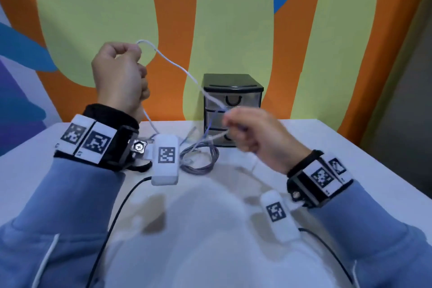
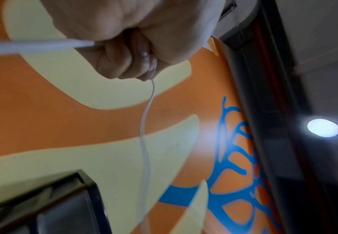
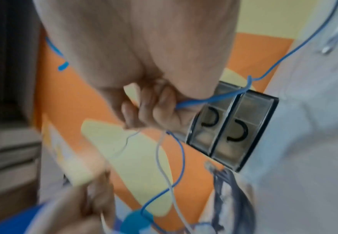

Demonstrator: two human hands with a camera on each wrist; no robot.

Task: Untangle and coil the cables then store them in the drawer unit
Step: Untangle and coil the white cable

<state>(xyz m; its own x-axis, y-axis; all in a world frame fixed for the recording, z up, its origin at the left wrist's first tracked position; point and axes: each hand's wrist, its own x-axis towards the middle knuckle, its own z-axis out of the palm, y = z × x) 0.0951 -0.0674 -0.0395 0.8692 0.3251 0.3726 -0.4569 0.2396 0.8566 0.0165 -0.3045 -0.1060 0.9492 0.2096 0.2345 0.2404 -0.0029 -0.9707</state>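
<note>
Left hand (image 1: 121, 77) grips white cable (image 1: 180, 65); right hand (image 1: 252, 132) grips white and blue cable (image 3: 192, 102). Risk: pulling could tighten their tangle.

No words or numbers to read anywhere — just black-and-white square code markers on the wrist bands (image 1: 85, 139) and camera housings (image 1: 166, 155).

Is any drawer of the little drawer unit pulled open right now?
No, in the head view the drawer unit stands at the back of the table with its visible drawer fronts flush and closed.
</note>
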